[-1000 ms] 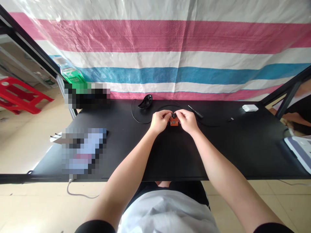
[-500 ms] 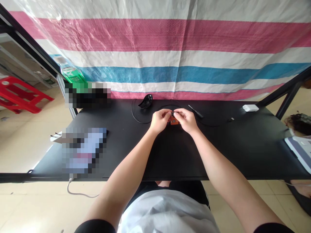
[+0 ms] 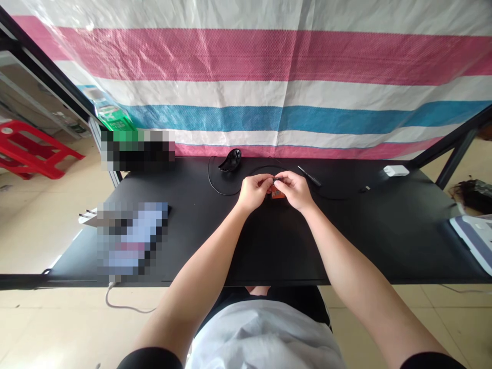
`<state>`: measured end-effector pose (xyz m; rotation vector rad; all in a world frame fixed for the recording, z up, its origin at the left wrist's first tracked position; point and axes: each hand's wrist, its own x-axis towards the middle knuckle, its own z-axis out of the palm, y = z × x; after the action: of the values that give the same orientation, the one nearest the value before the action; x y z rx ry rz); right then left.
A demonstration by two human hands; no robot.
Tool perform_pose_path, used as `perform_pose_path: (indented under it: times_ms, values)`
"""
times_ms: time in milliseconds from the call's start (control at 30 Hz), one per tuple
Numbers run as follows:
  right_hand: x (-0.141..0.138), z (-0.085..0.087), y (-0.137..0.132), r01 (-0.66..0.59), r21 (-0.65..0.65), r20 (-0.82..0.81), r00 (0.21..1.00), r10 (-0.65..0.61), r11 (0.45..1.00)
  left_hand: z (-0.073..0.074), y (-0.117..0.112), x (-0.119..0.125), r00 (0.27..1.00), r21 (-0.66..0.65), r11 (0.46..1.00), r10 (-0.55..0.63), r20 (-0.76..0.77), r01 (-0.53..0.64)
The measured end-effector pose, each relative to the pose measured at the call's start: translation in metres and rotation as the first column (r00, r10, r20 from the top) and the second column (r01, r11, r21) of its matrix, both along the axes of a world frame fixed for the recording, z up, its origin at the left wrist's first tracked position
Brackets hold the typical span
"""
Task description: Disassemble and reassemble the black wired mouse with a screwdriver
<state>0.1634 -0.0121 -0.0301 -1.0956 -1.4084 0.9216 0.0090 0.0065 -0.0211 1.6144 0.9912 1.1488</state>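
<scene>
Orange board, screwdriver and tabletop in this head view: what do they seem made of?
The orange board looks like a coated circuit board, probably fibreglass, going by its thin flat shape, though it shows small here. The screwdriver seems to have a dark plastic handle and a thin, probably steel shaft. The tabletop looks like black laminate or paint, with a faint sheen.

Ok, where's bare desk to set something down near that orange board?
Best spot: the black desktop right of the right hand, below the white adapter. Also bare: between the forearms, toward the near edge. Crowded: around the orange board and left hand, with the black cable, screwdriver and black mouse behind.
</scene>
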Motion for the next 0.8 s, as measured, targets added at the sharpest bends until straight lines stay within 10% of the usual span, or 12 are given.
perform_pose_path:
  times_ms: [300,633,800]
  values:
    - [-0.002,-0.001,-0.002,0.095,0.024,0.066,0.993,-0.096,0.995,-0.004,0.005,0.001,0.993,-0.091,0.994,0.067,0.099,-0.058]
    - [-0.001,-0.001,0.000,0.250,0.340,0.366,0.853,-0.372,0.906,-0.004,0.008,0.005,0.927,-0.231,0.972,0.120,0.356,-0.037]
    - [0.004,-0.003,0.003,0.334,0.338,0.388,0.802,-0.454,0.880,-0.006,0.011,0.002,0.969,-0.212,0.971,0.150,0.197,-0.107]
